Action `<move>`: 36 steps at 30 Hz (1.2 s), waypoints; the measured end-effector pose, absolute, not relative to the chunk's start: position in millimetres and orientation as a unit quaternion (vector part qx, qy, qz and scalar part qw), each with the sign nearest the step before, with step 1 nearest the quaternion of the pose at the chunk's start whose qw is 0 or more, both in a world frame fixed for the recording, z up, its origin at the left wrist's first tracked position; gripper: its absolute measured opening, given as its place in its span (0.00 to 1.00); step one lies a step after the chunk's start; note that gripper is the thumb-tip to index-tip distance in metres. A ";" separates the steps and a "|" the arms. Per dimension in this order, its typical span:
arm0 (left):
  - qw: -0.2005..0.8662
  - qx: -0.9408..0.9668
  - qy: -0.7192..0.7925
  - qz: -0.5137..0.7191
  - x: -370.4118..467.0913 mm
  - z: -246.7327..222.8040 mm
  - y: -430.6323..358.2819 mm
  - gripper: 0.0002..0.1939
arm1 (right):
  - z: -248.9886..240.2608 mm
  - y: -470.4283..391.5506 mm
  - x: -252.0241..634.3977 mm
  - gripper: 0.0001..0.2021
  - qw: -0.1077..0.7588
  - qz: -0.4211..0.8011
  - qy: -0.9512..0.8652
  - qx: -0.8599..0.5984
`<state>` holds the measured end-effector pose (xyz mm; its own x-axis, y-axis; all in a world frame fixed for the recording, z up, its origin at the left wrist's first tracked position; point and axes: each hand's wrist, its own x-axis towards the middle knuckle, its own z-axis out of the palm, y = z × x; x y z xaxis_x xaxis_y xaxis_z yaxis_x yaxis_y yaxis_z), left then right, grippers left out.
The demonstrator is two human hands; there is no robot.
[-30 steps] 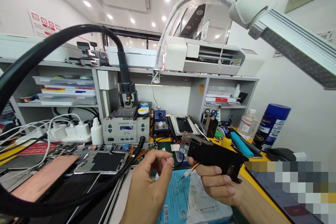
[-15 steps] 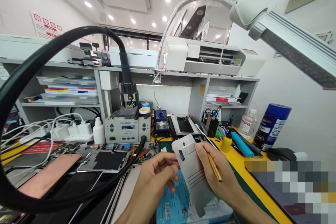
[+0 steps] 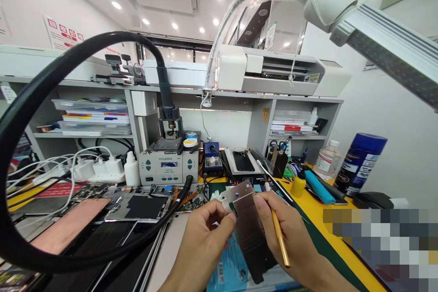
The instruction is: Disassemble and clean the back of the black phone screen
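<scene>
A thin phone-shaped metal plate [image 3: 252,232] with small cut-outs near its top is held up at a tilt in the lower middle, its face dark and reflective. At the plate's upper left edge, my left hand [image 3: 208,230] is closed, thumb and forefinger pinched on it. The right edge of the plate is gripped by my right hand [image 3: 285,221]. That same hand also keeps a slim gold-coloured stick [image 3: 280,239] against its fingers, pointing down; its working end cannot be made out. Beneath the plate lies a blue printed packet [image 3: 231,260].
Opened phones and a copper-toned panel [image 3: 70,223] cover the left side. A thick black hose [image 3: 20,86] arches from the hot-air station [image 3: 167,169] across the left. On the right are a yellow bottle [image 3: 299,185], a cyan tool [image 3: 320,187] and a blue spray can [image 3: 361,164].
My left hand has gone from loose, spread fingers beside the plate to a pinch on its edge. The plate has tilted, its face turning from light grey to dark.
</scene>
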<state>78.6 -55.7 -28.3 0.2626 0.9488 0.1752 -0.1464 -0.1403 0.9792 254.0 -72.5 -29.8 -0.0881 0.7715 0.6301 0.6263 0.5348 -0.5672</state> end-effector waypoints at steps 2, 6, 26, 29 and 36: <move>0.535 0.584 0.353 0.498 78.9 -30.5 -55.3 0.15 | -30.4 -73.6 253.6 0.12 0.474 0.058 -0.743 -0.469; 0.520 0.590 0.359 0.502 80.6 -29.6 -57.3 0.09 | -32.4 -74.6 252.7 0.10 0.468 0.038 -0.757 -0.455; 0.612 0.541 0.326 0.476 76.8 -16.9 -63.1 0.10 | -28.7 -79.2 250.2 0.14 0.480 0.160 -0.719 -0.477; 0.611 0.545 0.330 0.470 74.6 -16.6 -61.8 0.11 | -25.8 -78.6 249.5 0.15 0.484 0.181 -0.705 -0.486; 0.659 0.519 0.278 0.468 69.6 -20.2 -56.7 0.13 | -16.5 -76.1 253.1 0.18 0.487 0.281 -0.670 -0.485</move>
